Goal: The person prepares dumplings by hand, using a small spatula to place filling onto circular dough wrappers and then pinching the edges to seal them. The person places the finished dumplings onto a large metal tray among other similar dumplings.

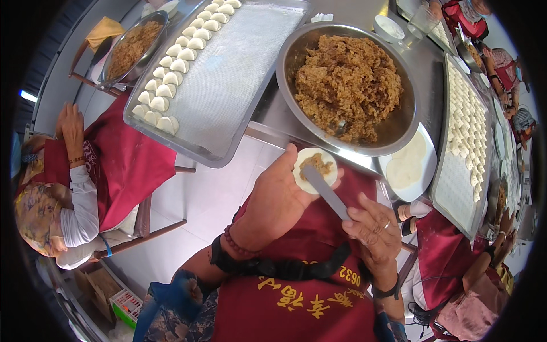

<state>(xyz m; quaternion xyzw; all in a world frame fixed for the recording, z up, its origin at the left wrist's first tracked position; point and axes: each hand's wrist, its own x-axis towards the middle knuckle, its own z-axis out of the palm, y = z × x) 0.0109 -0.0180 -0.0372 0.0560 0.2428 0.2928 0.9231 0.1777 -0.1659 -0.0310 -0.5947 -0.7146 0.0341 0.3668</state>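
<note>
On the palm and fingers of my left hand [273, 201] lies a round dough wrapper [300, 181]. A dab of brown filling [318, 166] is in the wrapper's middle. My right hand [376, 228] grips a flat grey spatula [327, 192], its tip pressed on the filling. Just beyond, a large steel bowl [284, 85] holds a heap of the same minced filling [348, 85]. Right of the bowl's near side, a white plate [421, 188] carries several flat wrappers [406, 164].
A metal tray [226, 77] at the left bears rows of folded dumplings [179, 65]. A fuller tray [453, 205] stands right. Another filling bowl [132, 49] is far left. Co-workers in red aprons sit at the left [124, 166] and right [444, 256]. A small white bowl [389, 29] stands behind.
</note>
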